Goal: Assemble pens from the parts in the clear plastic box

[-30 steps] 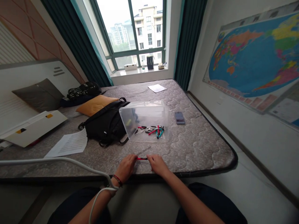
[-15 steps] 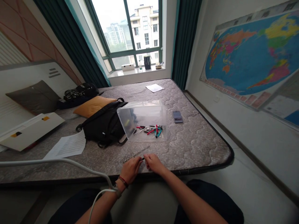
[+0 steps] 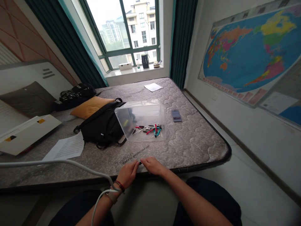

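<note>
At the near edge of the mattress, my left hand and my right hand are closed and almost meet. Between their fingertips shows the short dark middle of what looks like a black pen; both hands grip it, and its ends are hidden. Just beyond them a clear plastic box lies on its side, its opening toward the left. Inside it several red, black, white and teal pens are heaped loosely.
A black backpack lies against the box's left side, with a printed sheet further left. Small dark flat cases are right of the box. A white cable crosses over my left wrist. The mattress ends just before my knees.
Both hands have shifted slightly left and closer to me, still gripping the dark pen. The whole view has moved a little. The box and its pens stay as they were.
</note>
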A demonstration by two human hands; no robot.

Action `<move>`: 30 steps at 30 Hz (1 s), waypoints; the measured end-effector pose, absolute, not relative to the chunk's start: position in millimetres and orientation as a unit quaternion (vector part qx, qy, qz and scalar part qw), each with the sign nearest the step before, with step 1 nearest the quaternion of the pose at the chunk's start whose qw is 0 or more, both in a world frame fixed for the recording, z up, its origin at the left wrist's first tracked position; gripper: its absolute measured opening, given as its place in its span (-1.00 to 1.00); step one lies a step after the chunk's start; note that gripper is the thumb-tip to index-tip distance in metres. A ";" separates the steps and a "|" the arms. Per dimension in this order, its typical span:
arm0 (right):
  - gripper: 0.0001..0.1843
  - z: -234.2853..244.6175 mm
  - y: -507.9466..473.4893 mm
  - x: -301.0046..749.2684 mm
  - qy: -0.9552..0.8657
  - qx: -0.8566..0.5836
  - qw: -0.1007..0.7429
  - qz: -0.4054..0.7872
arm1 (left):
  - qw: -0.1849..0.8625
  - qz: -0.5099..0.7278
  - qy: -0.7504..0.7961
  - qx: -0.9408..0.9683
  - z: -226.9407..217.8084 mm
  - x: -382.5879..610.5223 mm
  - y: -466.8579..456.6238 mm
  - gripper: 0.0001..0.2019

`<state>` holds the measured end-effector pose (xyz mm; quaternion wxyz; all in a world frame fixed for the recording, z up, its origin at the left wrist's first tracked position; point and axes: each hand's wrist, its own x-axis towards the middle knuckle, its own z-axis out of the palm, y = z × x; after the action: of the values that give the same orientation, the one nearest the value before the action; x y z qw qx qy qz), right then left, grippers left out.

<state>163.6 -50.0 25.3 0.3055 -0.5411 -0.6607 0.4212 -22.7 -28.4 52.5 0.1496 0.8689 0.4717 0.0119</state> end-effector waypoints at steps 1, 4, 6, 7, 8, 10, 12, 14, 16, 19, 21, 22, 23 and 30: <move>-0.46 22.9 -49.1 163.2 -0.656 -0.540 0.305 0.431 | 0.147 0.015 0.469 0.871 52.8 -22.7 -28.5 -0.56; -0.44 13.5 -46.2 160.6 -0.627 -0.536 0.317 0.468 | 0.132 0.004 0.469 0.873 54.1 -21.9 -26.1 -0.55; -0.50 7.3 -44.2 158.7 -0.599 -0.536 0.326 0.497 | 0.124 -0.009 0.473 0.872 54.5 -20.7 -22.5 -0.54; -0.55 4.8 -43.4 158.1 -0.583 -0.538 0.332 0.509 | 0.123 -0.013 0.475 0.871 54.3 -20.1 -20.3 -0.53; -0.62 2.8 -42.8 157.9 -0.569 -0.541 0.341 0.518 | 0.124 -0.016 0.476 0.871 53.8 -19.6 -18.0 -0.52; -0.74 0.6 -42.3 158.6 -0.545 -0.542 0.362 0.526 | 0.126 -0.017 0.477 0.869 52.1 -18.5 -12.8 -0.51; -0.75 0.1 -42.5 160.2 -0.536 -0.543 0.376 0.526 | 0.127 -0.014 0.472 0.872 49.9 -17.2 -7.4 -0.51; -0.64 0.1 -42.5 161.6 -0.535 -0.550 0.372 0.522 | 0.122 -0.008 0.463 0.878 47.8 -15.2 -2.2 -0.51; -0.45 -0.6 -41.6 162.0 -0.537 -0.567 0.363 0.509 | 0.118 -0.002 0.447 0.887 45.8 -12.0 2.8 -0.52; -0.36 -3.6 -37.4 161.4 -0.529 -0.592 0.370 0.482 | 0.111 0.007 0.421 0.900 42.0 -5.8 10.6 -0.52; -0.42 -6.1 -33.3 161.3 -0.515 -0.599 0.383 0.478 | 0.095 0.016 0.410 0.907 38.2 -1.9 16.4 -0.53; -0.47 -7.2 -31.5 161.5 -0.507 -0.602 0.388 0.479 | 0.084 0.021 0.405 0.910 35.9 -0.4 19.4 -0.53; -0.51 -7.9 -29.9 161.9 -0.500 -0.605 0.392 0.479 | 0.073 0.026 0.400 0.913 33.2 0.8 22.4 -0.53; -0.73 -3.0 -33.1 162.3 -0.564 -0.648 0.362 0.363 | 0.062 0.043 0.375 0.924 7.3 -4.0 40.0 -0.59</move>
<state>162.3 -33.1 -3.0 0.3615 -0.6480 -0.5636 0.3631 -4.0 40.0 7.3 0.0616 0.9240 0.3749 0.0429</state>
